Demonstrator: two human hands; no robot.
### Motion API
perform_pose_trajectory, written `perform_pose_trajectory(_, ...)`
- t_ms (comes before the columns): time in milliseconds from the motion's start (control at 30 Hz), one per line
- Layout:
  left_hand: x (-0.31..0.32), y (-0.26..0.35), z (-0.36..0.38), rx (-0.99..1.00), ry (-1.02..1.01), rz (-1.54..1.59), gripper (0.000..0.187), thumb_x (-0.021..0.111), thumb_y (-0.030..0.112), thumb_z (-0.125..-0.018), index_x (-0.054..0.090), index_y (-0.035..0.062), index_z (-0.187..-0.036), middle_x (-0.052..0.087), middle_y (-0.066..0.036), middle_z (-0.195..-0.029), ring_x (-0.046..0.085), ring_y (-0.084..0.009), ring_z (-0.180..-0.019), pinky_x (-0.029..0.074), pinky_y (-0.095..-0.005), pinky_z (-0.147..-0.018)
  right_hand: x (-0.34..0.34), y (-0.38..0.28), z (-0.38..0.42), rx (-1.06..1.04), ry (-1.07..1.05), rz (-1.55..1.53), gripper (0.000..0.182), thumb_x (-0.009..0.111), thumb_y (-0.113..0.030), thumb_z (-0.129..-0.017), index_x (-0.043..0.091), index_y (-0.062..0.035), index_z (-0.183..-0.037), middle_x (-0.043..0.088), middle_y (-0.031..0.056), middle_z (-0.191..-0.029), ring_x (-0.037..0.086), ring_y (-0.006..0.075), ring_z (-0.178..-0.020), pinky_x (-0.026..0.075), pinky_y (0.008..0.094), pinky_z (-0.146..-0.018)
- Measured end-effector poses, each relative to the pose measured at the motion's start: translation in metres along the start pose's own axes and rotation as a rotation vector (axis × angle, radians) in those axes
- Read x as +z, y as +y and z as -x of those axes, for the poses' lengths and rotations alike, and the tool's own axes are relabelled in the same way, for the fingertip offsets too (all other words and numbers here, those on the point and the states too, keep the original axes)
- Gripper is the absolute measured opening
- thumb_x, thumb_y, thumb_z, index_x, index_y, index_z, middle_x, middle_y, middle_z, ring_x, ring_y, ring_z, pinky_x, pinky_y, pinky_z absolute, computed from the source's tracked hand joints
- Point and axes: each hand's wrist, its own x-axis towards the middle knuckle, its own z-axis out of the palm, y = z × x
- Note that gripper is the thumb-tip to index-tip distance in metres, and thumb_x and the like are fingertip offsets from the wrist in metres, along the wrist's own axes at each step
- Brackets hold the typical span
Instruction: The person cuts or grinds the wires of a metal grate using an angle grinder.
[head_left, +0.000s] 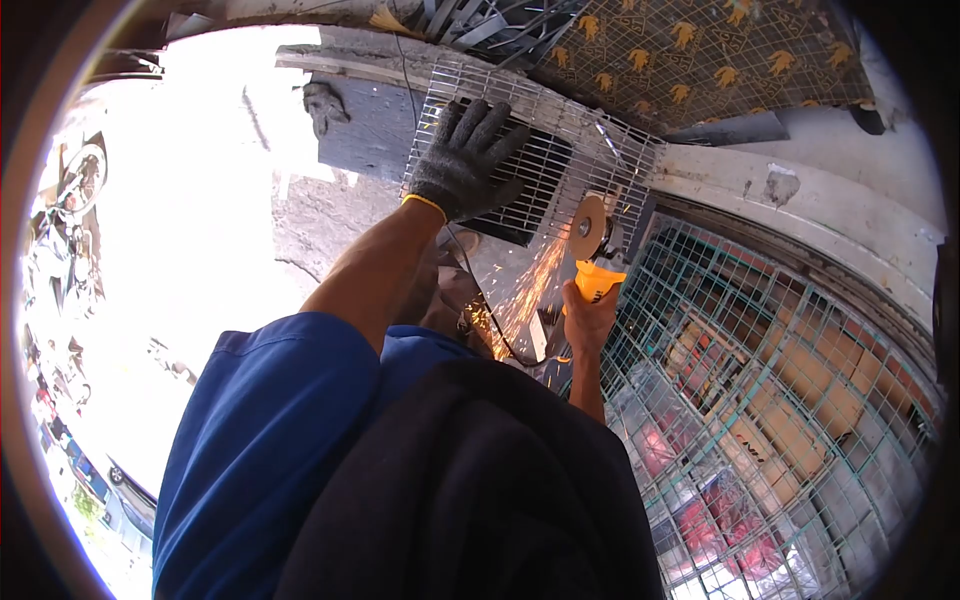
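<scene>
My left hand (466, 160), in a dark grey knit glove with a yellow cuff, lies flat with spread fingers on a metal wire mesh panel (545, 110). A dark flat piece (552, 165) shows beneath the wires. Bare, my right hand (590, 322) is wrapped round a yellow angle grinder (598, 275). Its round tan disc (590, 228) is at the mesh's near right part, and orange sparks (535, 285) stream from it down towards my feet. The exact contact of disc and wire is hard to make out.
Another dark glove (324, 108) lies on the ground at upper left. On the right, a green wire cage (690, 260) holds cardboard boxes (790, 400). A patterned sheet (700, 60) and metal strips (470, 22) are at the back. A dark cord (480, 290) runs near my legs.
</scene>
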Motion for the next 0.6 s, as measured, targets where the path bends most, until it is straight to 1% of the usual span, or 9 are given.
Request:
perform_pose_trajectory(67,0.001,-0.001,0.0,0.024,0.044,0.019,0.082,0.072,0.06,-0.09,0.048,0.0257,-0.161,0.039,-0.02,-0.17,0.034,-0.0452,-0.157,0.019,-0.067,-0.13,0.003,0.007,-0.004,0.013,0.001,-0.078,0.051,0.084,-0.011,-0.088,0.053,-0.0011,-0.127,0.067,0.0053,-0.099,0.066,0.0138,-0.079,0.057,0.0301,-0.071)
perform_pose_trajectory(100,0.001,-0.001,0.0,0.025,0.045,0.019,0.082,0.072,0.06,-0.09,0.048,0.0257,-0.161,0.039,-0.02,-0.17,0.034,-0.0452,-0.157,0.019,-0.067,-0.13,0.004,0.005,-0.006,0.027,0.001,-0.155,0.052,0.084,-0.01,-0.088,0.053,-0.0014,-0.128,0.067,0.0051,-0.099,0.066,0.0135,-0.079,0.057,0.0298,-0.071)
perform_pose_trajectory(133,0.0,-0.002,0.001,0.033,0.051,0.035,0.082,0.072,0.06,-0.09,0.047,0.0258,-0.161,0.038,-0.02,-0.171,0.034,-0.0451,-0.158,0.018,-0.0672,-0.13,0.003,0.004,-0.006,0.026,0.002,-0.155,0.052,0.084,-0.01,-0.088,0.053,-0.0014,-0.128,0.067,0.0051,-0.099,0.066,0.0135,-0.079,0.057,0.0298,-0.071)
perform_pose_trajectory(200,-0.001,-0.001,0.0,0.042,0.058,0.05,0.083,0.071,0.06,-0.09,0.047,0.0259,-0.161,0.038,-0.02,-0.171,0.034,-0.045,-0.158,0.018,-0.0674,-0.13,0.0,0.0,-0.005,0.016,-0.011,0.013,0.051,0.084,-0.009,-0.087,0.053,-0.0019,-0.128,0.066,0.0047,-0.098,0.065,0.0127,-0.079,0.057,0.0287,-0.072)
perform_pose_trajectory(267,-0.005,0.002,-0.001,-0.001,-0.006,0.01,0.082,0.071,0.061,-0.092,0.046,0.0272,-0.162,0.037,-0.017,-0.172,0.031,-0.0434,-0.16,0.016,-0.0635,-0.133,0.0,-0.005,-0.004,0.004,-0.006,0.031,0.051,0.084,-0.009,-0.087,0.053,-0.0022,-0.127,0.066,0.0047,-0.098,0.065,0.0126,-0.078,0.057,0.0284,-0.071)
perform_pose_trajectory(433,-0.001,0.0,0.0,0.006,-0.007,-0.009,0.083,0.068,0.063,-0.093,0.043,0.0278,-0.164,0.035,-0.016,-0.173,0.03,-0.0429,-0.16,0.014,-0.0623,-0.133,0.001,-0.006,-0.005,-0.003,0.009,0.05,0.05,0.084,-0.01,-0.087,0.053,-0.0024,-0.126,0.067,0.0046,-0.098,0.066,0.0129,-0.077,0.057,0.0287,-0.07)
perform_pose_trajectory(500,0.0,-0.001,0.0,0.004,-0.013,-0.007,0.083,0.068,0.063,-0.093,0.042,0.028,-0.165,0.034,-0.016,-0.174,0.03,-0.0428,-0.16,0.014,-0.0619,-0.134,0.0,-0.014,-0.005,0.065,-0.015,-0.001,0.05,0.084,-0.011,-0.087,0.054,-0.0025,-0.125,0.067,0.0041,-0.096,0.066,0.0128,-0.077,0.057,0.0291,-0.069)
perform_pose_trajectory(533,0.001,-0.002,0.0,0.004,-0.011,0.01,0.083,0.069,0.062,-0.092,0.044,0.0271,-0.164,0.034,-0.017,-0.174,0.03,-0.0432,-0.16,0.014,-0.0638,-0.133,0.0,-0.019,-0.004,0.065,-0.015,-0.001,0.05,0.084,-0.011,-0.087,0.054,-0.0025,-0.125,0.067,0.0041,-0.096,0.066,0.0128,-0.077,0.057,0.0291,-0.069)
perform_pose_trajectory(600,0.001,-0.001,0.0,0.003,-0.01,0.027,0.083,0.071,0.061,-0.091,0.046,0.0262,-0.163,0.033,-0.018,-0.174,0.029,-0.0436,-0.161,0.014,-0.0656,-0.132,0.0,-0.023,-0.002,0.069,-0.034,-0.135,0.049,0.084,-0.012,-0.087,0.054,-0.0023,-0.125,0.067,0.0036,-0.095,0.066,0.0125,-0.076,0.057,0.0292,-0.069)
